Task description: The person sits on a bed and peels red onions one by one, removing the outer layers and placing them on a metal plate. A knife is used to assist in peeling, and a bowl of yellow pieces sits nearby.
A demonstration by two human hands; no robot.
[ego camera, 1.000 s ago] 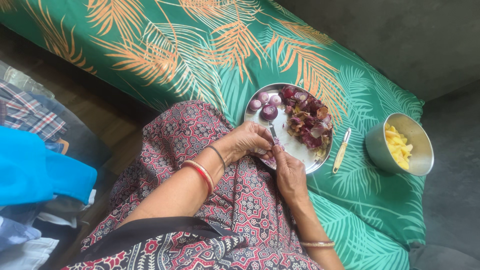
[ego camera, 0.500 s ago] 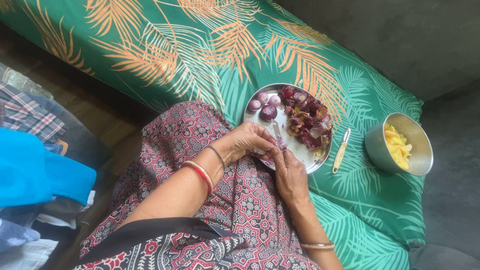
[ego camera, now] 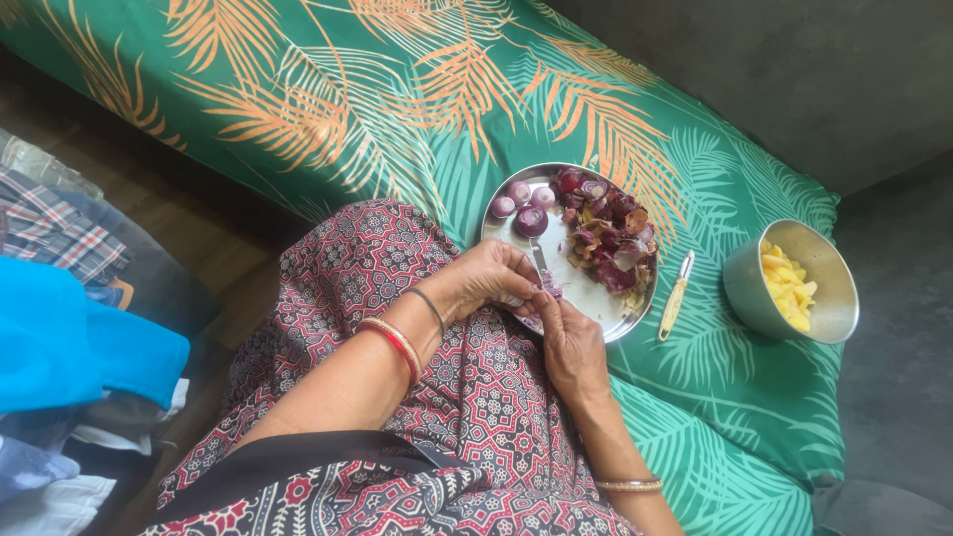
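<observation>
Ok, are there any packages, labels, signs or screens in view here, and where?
None in view. Only unlabelled things show: a round steel plate of onions by the hands, a steel bowl of yellow pieces to its right, and a peeler between them.

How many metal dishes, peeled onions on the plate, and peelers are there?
Peeled onions sitting on the plate: 4
Metal dishes, a steel plate and a steel bowl: 2
Peelers on the green cloth: 1
Total: 7
</observation>
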